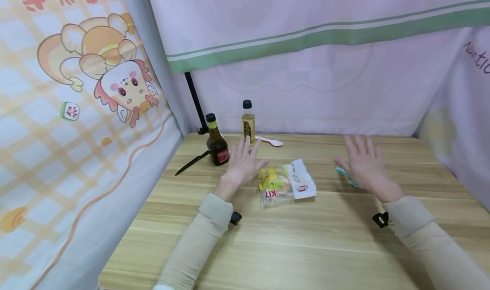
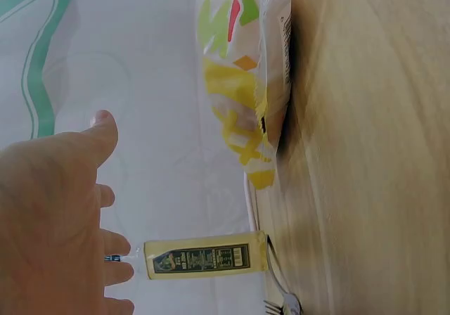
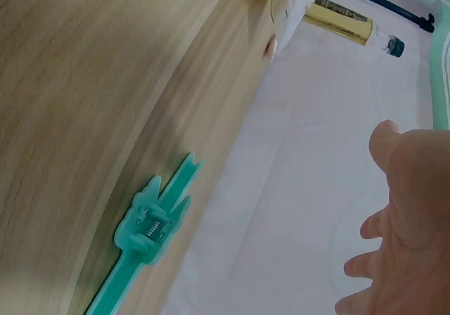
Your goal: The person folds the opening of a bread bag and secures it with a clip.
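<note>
My left hand [image 1: 242, 162] hovers palm down with its fingers spread, between the dark sauce bottle [image 1: 218, 147] and a plastic snack bag [image 1: 288, 183]. In the left wrist view that bag [image 2: 242, 83] lies beyond the thumb, and a bottle of yellow oil [image 2: 204, 256] stands past the fingertips. My right hand [image 1: 365, 166] is held out flat over a teal bag clip [image 1: 349, 177], partly covering it in the head view. The right wrist view shows the clip [image 3: 151, 223] on the table, its metal spring visible. Neither hand holds anything.
A pale pink spoon [image 1: 271, 141] lies behind the bag, beside the oil bottle. Next to that bottle is a metal fork [image 2: 290, 302]. A black knife-shaped thing [image 1: 192, 163] lies near the table's left edge. Cloth curtains [image 1: 306, 94] hang at the back and sides; a black pole [image 1: 196, 100] stands back left.
</note>
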`<action>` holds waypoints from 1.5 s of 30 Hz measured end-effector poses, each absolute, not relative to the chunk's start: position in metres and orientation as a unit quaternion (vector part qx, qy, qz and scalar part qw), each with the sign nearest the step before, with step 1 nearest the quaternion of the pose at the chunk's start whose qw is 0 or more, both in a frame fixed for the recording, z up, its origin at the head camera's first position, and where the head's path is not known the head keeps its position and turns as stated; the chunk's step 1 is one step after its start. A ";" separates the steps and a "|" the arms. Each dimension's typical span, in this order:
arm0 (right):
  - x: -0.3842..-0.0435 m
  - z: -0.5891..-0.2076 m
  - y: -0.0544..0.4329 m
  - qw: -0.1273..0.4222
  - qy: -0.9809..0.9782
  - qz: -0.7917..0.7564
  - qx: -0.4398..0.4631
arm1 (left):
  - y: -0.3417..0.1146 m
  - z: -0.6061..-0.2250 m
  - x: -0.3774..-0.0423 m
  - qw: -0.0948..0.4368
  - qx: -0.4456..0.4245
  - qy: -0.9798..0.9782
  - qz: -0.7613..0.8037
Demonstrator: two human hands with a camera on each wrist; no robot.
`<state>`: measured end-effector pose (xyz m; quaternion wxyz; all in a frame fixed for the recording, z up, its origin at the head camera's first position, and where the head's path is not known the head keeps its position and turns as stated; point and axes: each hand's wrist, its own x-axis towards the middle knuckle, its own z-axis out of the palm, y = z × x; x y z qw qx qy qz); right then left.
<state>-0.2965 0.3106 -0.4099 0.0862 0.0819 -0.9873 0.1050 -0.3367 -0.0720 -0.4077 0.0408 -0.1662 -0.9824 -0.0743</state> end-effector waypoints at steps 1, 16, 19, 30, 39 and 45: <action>-0.296 -0.410 0.309 0.086 -0.987 0.107 0.082 | -0.071 -0.409 -0.337 0.040 -0.166 -0.982 -0.077; -0.288 -0.419 0.281 0.077 -0.988 0.091 0.101 | -0.044 -0.427 -0.332 -0.020 -0.236 -0.964 -0.122; -0.288 -0.423 0.276 0.080 -0.987 0.083 0.109 | -0.039 -0.431 -0.332 -0.046 -0.240 -0.957 -0.156; -0.281 -0.443 0.252 0.072 -0.986 0.062 0.138 | -0.030 -0.436 -0.327 -0.092 -0.259 -0.951 -0.141; -0.284 -0.443 0.230 -0.015 -0.977 0.175 0.119 | -0.029 -0.433 -0.325 -0.098 -0.251 -0.955 -0.127; -0.288 -0.443 0.227 -0.071 -0.959 0.256 0.098 | -0.026 -0.431 -0.322 -0.098 -0.246 -0.957 -0.118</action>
